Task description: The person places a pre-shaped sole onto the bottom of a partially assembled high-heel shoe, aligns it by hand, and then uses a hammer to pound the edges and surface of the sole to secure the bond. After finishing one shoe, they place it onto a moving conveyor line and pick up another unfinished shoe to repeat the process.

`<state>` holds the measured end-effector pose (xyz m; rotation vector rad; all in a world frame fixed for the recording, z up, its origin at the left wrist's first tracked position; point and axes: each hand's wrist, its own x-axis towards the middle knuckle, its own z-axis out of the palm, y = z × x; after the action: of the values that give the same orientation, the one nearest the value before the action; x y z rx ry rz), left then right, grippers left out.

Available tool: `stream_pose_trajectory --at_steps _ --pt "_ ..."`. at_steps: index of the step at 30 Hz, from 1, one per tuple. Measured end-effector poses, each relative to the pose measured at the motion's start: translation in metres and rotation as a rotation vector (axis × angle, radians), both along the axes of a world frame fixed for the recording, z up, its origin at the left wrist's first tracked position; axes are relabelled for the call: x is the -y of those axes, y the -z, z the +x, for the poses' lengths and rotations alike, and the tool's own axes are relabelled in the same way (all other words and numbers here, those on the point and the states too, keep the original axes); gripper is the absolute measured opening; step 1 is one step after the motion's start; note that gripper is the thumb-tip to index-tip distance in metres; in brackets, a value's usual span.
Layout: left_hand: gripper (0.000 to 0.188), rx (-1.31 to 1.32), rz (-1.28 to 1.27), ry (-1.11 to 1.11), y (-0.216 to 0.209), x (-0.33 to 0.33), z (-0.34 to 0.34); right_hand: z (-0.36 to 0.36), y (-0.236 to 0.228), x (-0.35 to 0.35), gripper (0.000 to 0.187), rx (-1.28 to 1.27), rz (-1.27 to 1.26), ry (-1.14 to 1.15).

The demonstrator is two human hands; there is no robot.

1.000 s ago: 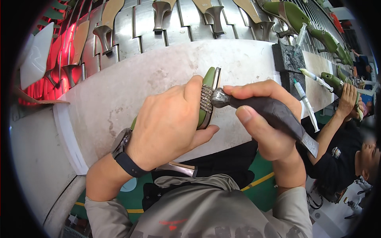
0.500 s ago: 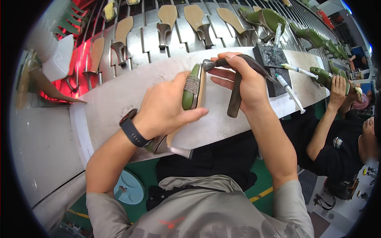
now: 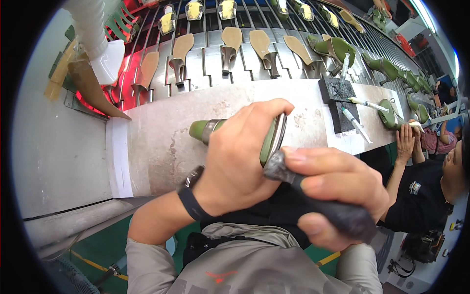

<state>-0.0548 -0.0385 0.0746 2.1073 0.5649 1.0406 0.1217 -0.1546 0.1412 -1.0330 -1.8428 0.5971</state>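
Fingers of left hand (image 3: 235, 161) wrapped around green shoe (image 3: 268, 142) at frame centre, above grey workbench (image 3: 161, 132). Right hand (image 3: 338, 191), lower right, fingers clenched around dark-handled tool (image 3: 318, 201), whose head touches shoe edge.

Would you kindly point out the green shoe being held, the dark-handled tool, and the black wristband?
green shoe (image 3: 201, 130), head view, on its green end left of the fingers.
dark-handled tool (image 3: 342, 216), head view, on the wrapped handle.
black wristband (image 3: 190, 201), head view, on the strap across the left wrist.

Left hand (image 3: 235, 161) grips green shoe (image 3: 268, 142); right hand (image 3: 338, 191) presses dark tool (image 3: 313, 196) against it
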Motion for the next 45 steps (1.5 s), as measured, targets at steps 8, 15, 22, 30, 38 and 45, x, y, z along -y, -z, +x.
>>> stream_pose_trajectory --at_steps 8,15,22,30,38,45 --pt "0.069 0.134 0.158 -0.031 0.013 0.015 0.0 -0.005 -0.013 -0.008 0.049 -0.335 -0.314 0.283" --pt "0.066 0.152 0.237 -0.05 0.024 0.03 -0.017 -0.016 -0.009 -0.011 0.048 -0.486 -0.45 0.327" --pt "0.091 0.073 0.415 -0.124 0.072 0.068 -0.052 -0.031 0.043 0.036 0.032 -0.659 -0.508 0.069" --pt "0.099 -0.32 0.58 -0.429 0.151 0.068 -0.076 -0.072 0.151 0.09 0.033 -0.371 -0.24 0.212" --pt "0.093 -0.299 0.592 -0.461 0.162 0.068 -0.075 -0.073 0.136 0.069 0.037 -0.2 -0.135 0.1" --pt "0.087 -0.309 0.592 -0.476 0.167 0.07 -0.075 -0.063 0.127 0.043 0.037 -0.215 -0.234 0.126"
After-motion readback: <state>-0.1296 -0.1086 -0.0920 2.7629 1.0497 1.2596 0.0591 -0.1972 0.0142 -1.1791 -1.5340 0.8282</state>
